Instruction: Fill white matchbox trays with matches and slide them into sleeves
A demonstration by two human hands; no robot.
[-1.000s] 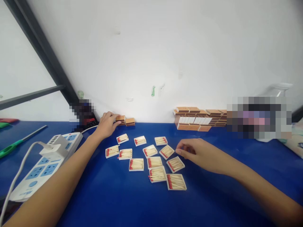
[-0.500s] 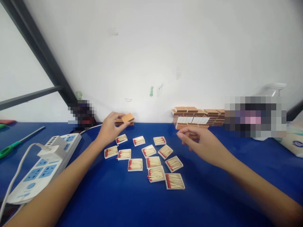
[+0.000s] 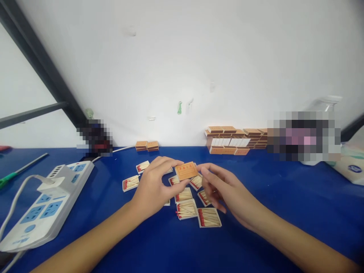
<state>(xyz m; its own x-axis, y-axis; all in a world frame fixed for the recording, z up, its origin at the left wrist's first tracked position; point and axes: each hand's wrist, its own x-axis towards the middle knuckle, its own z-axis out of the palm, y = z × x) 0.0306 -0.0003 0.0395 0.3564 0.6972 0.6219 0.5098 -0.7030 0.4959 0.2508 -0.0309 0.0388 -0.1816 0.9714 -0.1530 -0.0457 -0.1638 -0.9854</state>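
An orange matchbox sleeve (image 3: 186, 170) is held above the blue table between both hands. My left hand (image 3: 153, 185) pinches its left end with fingertips. My right hand (image 3: 222, 187) touches its right end with thumb and fingers curled round it. Beneath the hands lie several open white trays of red-tipped matches (image 3: 209, 217), some hidden by my fingers. Two more orange sleeves (image 3: 147, 145) rest by the wall.
A stack of matchboxes (image 3: 236, 139) lines the back wall at the right. A white power strip (image 3: 42, 204) with a plugged adapter lies at the left. A green-handled tool (image 3: 11, 176) is at the far left. A tissue pack (image 3: 351, 170) sits at the right edge.
My left hand lifted an orange sleeve from the pile by the wall and brought it over the trays. My right hand moved in to meet it.
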